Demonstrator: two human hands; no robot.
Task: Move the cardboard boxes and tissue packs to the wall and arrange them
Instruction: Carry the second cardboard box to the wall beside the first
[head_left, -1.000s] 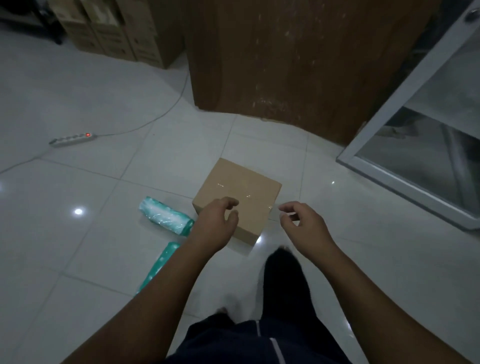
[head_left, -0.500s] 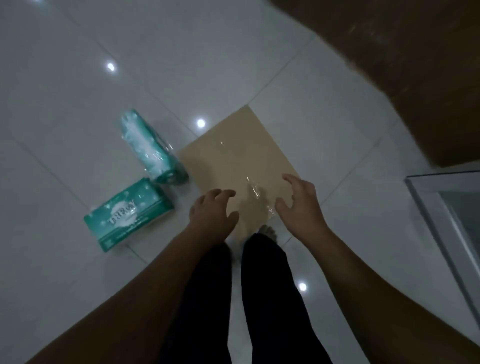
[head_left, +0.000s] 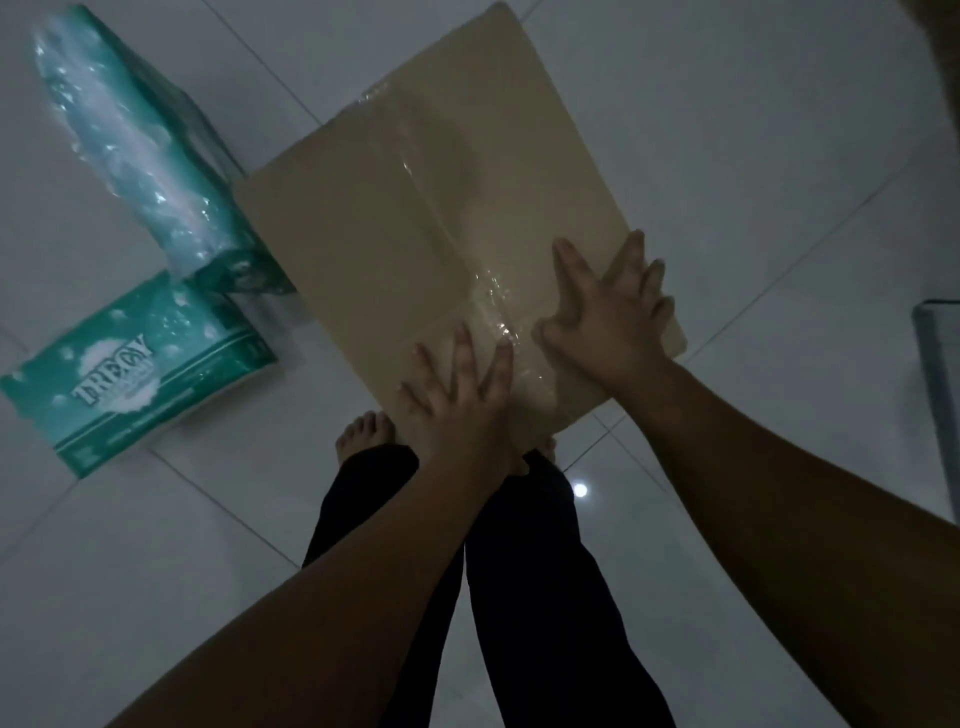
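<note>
A taped brown cardboard box sits on the white tiled floor right in front of my feet. My left hand lies flat on its near top edge, fingers spread. My right hand rests beside it on the box's near right corner, fingers spread too, some reaching over the edge. Neither hand has closed around the box. Two green tissue packs lie left of the box: one on its side touching the box's left edge, the other flat with its printed label up.
White glossy floor tiles surround the box. My bare feet and dark trouser legs stand just behind the box. A metal-framed glass door edge shows at the right. A brown wooden surface shows at the top right.
I have bent lower over the box, so it fills more of the view. Both hands dropped from hovering above the box onto its top near edge.
</note>
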